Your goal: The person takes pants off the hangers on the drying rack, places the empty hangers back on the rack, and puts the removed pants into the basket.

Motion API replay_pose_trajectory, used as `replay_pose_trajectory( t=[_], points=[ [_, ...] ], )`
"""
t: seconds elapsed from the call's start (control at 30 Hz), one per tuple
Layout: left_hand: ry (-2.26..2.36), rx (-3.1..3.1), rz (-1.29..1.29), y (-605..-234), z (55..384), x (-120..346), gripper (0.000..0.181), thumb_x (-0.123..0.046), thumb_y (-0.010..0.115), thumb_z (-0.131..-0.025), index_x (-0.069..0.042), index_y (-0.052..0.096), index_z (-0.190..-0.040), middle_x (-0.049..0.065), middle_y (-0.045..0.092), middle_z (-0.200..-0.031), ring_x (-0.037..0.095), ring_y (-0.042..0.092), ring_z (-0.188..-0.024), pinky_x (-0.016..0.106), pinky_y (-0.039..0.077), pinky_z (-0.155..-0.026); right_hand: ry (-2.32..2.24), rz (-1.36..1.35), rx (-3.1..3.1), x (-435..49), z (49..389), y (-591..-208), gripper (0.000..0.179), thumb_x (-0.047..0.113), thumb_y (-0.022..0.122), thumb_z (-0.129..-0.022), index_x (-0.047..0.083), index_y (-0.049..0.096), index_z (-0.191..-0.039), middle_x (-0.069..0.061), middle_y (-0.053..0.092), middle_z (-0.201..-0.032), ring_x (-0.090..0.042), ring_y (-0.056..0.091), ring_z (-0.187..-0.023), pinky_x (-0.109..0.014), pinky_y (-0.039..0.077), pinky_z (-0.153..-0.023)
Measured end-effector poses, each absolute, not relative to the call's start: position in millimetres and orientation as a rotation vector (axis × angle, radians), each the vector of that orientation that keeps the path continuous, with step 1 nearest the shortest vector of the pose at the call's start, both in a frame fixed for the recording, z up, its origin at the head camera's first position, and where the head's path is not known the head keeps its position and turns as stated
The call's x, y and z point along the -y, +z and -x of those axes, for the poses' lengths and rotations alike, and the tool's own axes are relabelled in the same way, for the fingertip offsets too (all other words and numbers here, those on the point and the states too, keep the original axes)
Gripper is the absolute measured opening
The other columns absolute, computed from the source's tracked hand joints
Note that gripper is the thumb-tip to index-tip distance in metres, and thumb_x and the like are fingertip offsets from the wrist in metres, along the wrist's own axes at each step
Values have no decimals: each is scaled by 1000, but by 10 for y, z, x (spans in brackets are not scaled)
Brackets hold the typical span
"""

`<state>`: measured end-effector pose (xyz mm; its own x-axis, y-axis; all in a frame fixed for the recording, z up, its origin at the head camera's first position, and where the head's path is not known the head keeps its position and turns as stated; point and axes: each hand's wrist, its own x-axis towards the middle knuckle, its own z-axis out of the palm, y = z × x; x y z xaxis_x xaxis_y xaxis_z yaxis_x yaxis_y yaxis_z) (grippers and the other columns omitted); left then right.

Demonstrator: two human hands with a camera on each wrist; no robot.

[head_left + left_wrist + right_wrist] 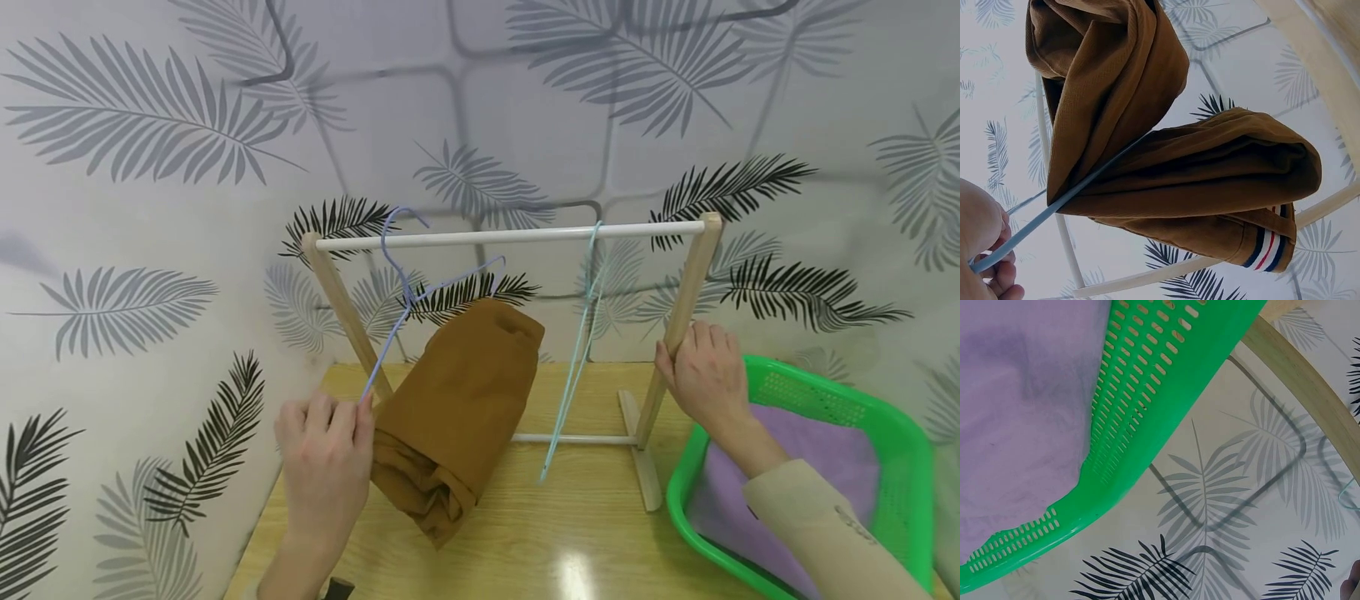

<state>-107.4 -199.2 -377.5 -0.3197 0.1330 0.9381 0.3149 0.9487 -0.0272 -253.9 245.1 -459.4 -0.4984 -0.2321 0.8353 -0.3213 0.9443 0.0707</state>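
Note:
My left hand (326, 450) grips one end of a lilac wire clothes hanger (395, 329), its fingers curled round the wire in the left wrist view. Over the hanger hangs a folded brown garment (465, 400); a navy, white and red striped band (1269, 244) shows at one edge. The hanger's hook (386, 237) overlaps the white top bar of a small clothes rack (517, 237) in the head view. My right hand (705, 371) holds the rack's right wooden post (686, 287), thumb and fingers around it.
A light blue hanger (577, 367) hangs on the bar's right part. Right of the rack stands a green plastic basket (903, 467) with purple cloth (795, 450) inside. The wooden table (510, 550) meets a leaf-patterned wall covering (150, 250) behind and at left.

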Motion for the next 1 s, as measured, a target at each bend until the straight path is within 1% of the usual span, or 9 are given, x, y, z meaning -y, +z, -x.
replay_pose_trajectory(
  t=[0.27, 0.47, 0.73, 1.0],
  points=[
    [-138, 1890, 356, -3864, 1002, 2033, 49, -22, 48, -113, -3, 49, -67, 15, 51, -73, 35, 40, -74, 45, 31, -68, 112, -392, 2106, -2460, 2548, -4597, 47, 34, 45, -101, -7, 51, -79, -25, 55, -73, -44, 50, -65, -50, 40, -59],
    [-94, 1901, 392, -3956, 980, 2046, 49, -21, 48, -113, -3, 50, -67, 13, 51, -70, 34, 42, -71, 43, 33, -70, 116, -387, 2105, -2462, 2550, -4599, 48, 35, 45, -101, -7, 52, -79, -25, 55, -73, -45, 51, -65, -51, 40, -59],
    [-156, 1893, 408, -4113, 986, 2037, 48, -23, 51, -112, -3, 51, -68, 11, 49, -71, 32, 41, -74, 42, 32, -68, 112, -389, 2109, -2461, 2543, -4605, 49, 35, 45, -101, -8, 52, -79, -26, 57, -75, -45, 52, -67, -51, 41, -60],
    [-122, 1902, 422, -4260, 1010, 2011, 50, -22, 49, -112, -3, 52, -67, 11, 53, -70, 31, 45, -73, 42, 35, -68, 124, -391, 2110, -2456, 2547, -4611, 48, 34, 45, -101, -7, 52, -79, -25, 56, -74, -45, 51, -66, -50, 39, -59]
  ],
)
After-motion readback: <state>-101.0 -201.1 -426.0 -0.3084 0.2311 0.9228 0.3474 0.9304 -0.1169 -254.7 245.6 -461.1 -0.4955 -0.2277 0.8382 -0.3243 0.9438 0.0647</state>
